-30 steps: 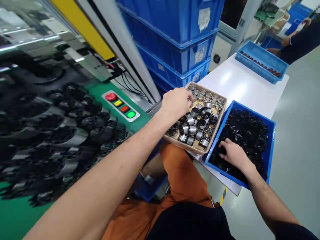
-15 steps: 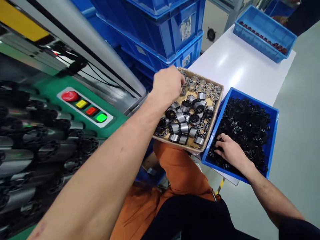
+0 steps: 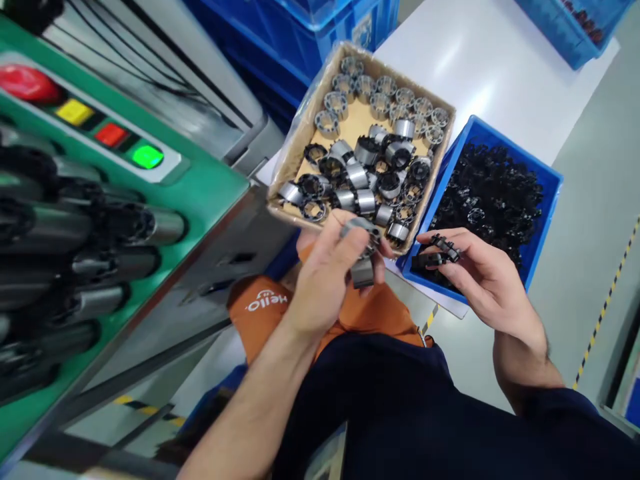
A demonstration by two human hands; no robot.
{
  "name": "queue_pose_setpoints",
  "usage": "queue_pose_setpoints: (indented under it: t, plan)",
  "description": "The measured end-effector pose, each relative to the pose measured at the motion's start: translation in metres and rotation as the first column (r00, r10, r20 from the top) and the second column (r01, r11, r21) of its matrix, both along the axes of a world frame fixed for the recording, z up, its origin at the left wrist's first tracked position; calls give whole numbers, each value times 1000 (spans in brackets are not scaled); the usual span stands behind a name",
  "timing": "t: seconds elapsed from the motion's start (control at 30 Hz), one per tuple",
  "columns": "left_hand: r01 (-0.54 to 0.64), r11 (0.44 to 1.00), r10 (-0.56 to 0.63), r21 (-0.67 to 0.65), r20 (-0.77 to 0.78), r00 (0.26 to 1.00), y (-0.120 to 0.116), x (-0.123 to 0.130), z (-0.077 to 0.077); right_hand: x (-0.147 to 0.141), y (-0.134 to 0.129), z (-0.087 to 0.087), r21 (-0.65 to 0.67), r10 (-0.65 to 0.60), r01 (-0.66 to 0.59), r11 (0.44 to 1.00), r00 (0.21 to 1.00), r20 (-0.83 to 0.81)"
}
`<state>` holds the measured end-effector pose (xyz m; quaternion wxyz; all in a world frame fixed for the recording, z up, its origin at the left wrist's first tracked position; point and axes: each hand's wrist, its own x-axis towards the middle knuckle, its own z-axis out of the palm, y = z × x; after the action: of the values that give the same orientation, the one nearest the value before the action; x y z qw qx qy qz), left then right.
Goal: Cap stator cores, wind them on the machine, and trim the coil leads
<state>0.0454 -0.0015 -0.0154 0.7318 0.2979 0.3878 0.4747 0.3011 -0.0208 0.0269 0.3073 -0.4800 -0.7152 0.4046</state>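
The left hand [image 3: 320, 273] had come back from inside the cardboard box [image 3: 353, 127], and the right hand [image 3: 493, 287] had lifted from the blue bin's [image 3: 543, 210] contents. The left fingers gripped silver metal rings [image 3: 363, 272] by the box's near edge; the right fingers pinched black toothed rings [image 3: 447, 247] over the bin's near corner.

Left hand [image 3: 320, 283]: fingers curled, forearm [image 3: 263, 393] slanting forward; right hand [image 3: 495, 287]: fingers pinched, wrist [image 3: 523, 347] bent.
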Motion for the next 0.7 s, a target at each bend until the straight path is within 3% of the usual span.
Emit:
queue_pose_setpoints:
  t: [0.13, 0.23, 0.4, 0.53, 0.7]
  plan:
    - [38, 989, -33, 144, -35, 999, -29, 9, 5, -27, -1, 12, 128, 96, -95, 987, 995, -2]
    - [16, 982, -2, 188, -77, 997, -42, 9, 9, -44, -7, 3, 148, 0, 4, 989, 1000, -29]
    - [-103, 983, 118, 151, -98, 988, -60, 8, 8, -68, -19, -22, 181, -192, 212, 960, 974, -120]
    - [-80, 992, 84, 95, -48, 995, -71, 7, 2, -76, -19, -26, 216, -187, 224, 950, 966, -176]
    - [-69, 995, 73, 73, -53, 996, -70, 4, -11, -76, -16, -18, 135, -186, 207, 969, 970, -154]
